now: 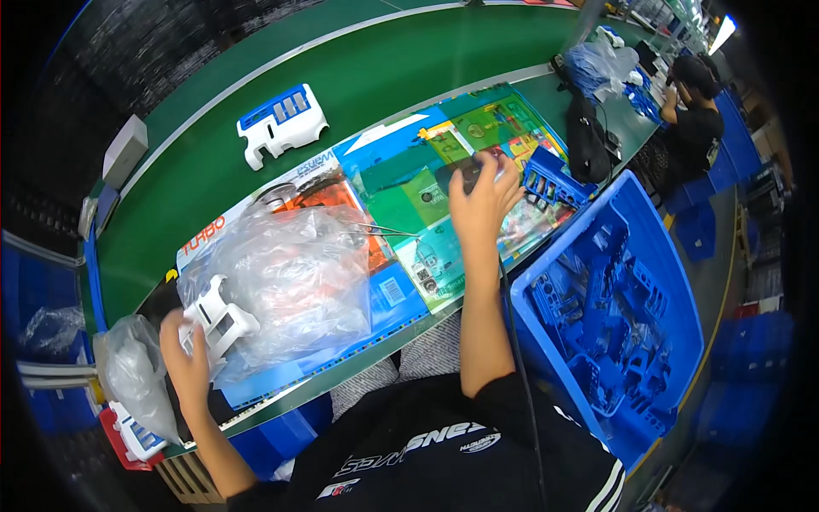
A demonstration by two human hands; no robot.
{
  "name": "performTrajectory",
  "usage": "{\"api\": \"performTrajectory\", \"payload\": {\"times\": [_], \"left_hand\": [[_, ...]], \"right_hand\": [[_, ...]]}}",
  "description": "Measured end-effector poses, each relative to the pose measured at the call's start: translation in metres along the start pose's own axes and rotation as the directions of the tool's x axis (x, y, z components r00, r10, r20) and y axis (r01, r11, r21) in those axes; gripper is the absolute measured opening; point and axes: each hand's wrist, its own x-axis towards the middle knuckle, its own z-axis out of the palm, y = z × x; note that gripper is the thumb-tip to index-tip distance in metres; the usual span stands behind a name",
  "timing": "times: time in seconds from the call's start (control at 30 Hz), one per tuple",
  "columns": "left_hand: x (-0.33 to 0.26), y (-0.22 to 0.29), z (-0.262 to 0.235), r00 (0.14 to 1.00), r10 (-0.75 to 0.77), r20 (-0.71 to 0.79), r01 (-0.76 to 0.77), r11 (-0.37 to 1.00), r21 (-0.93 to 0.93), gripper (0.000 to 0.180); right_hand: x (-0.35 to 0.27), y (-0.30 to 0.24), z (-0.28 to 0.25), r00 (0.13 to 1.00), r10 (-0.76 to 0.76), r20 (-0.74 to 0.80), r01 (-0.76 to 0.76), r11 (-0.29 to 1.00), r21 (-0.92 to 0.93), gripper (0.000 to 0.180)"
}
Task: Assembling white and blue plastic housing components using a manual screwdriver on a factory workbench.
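At the left front of the bench, my left hand (188, 350) grips the near left edge of a white plastic housing (223, 317). The housing has cut-outs and lies tilted on a crumpled clear plastic bag (290, 273). Farther right, my right hand (485, 200) has its fingers closed round a small dark object (466, 174), mostly hidden, so its kind is unclear. Just right of that hand, a blue plastic part (554, 179) with slots rests on the printed sheet (409, 188). Thin metal tweezers (388, 231) lie between the hands.
A white housing with a blue insert (284, 121) sits on the green belt (375, 72). To my right stands a blue bin (533, 316) of blue parts. A black cable (522, 375) hangs beside my right arm. A co-worker (695, 111) sits at far right.
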Motion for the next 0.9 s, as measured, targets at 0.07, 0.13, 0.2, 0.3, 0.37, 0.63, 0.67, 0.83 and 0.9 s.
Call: {"api": "performTrajectory", "payload": {"times": [0.07,0.13,0.2,0.3,0.37,0.63,0.67,0.83,0.9], "left_hand": [[-0.029,-0.016,-0.012,0.995,-0.044,0.087,0.03,0.986,0.166,0.032],[-0.051,-0.024,-0.014,0.988,-0.048,0.145,0.006,0.96,0.281,0.037],[-0.064,-0.028,-0.009,0.986,-0.004,0.164,-0.043,0.958,0.283,0.045],[-0.069,-0.025,-0.009,0.983,0.007,0.182,-0.058,0.959,0.277,0.051],[-0.072,-0.035,-0.006,0.993,0.034,0.117,-0.064,0.963,0.261,0.049],[-0.067,-0.014,-0.024,0.968,0.191,-0.162,-0.148,0.958,0.246,0.044],[-0.067,-0.001,-0.032,0.959,0.201,-0.198,-0.158,0.964,0.212,0.045],[-0.057,0.062,-0.017,0.956,0.263,-0.128,-0.268,0.963,-0.026,0.044],[-0.053,0.082,0.016,0.958,0.278,-0.07,-0.285,0.949,-0.137,0.041]], "right_hand": [[0.012,0.018,0.021,0.992,0.115,-0.053,-0.119,0.989,-0.085,0.052],[0.023,0.034,0.029,0.966,0.26,-0.002,-0.258,0.957,-0.13,0.055],[0.031,0.049,0.029,0.935,0.356,-0.005,-0.35,0.917,-0.191,0.056],[0.02,0.062,0.041,0.943,0.329,0.047,-0.298,0.901,-0.316,0.054],[0.015,0.044,0.036,0.949,0.294,0.111,-0.245,0.914,-0.325,0.052],[-0.035,-0.001,0.002,0.976,0.074,0.203,-0.029,0.975,-0.219,0.052],[-0.038,-0.004,0.0,0.967,0.034,0.251,0.01,0.985,-0.172,0.051],[-0.049,-0.031,-0.02,0.922,-0.173,0.347,0.154,0.985,0.081,0.05],[-0.053,-0.043,-0.034,0.907,-0.217,0.36,0.159,0.97,0.185,0.046]]}}
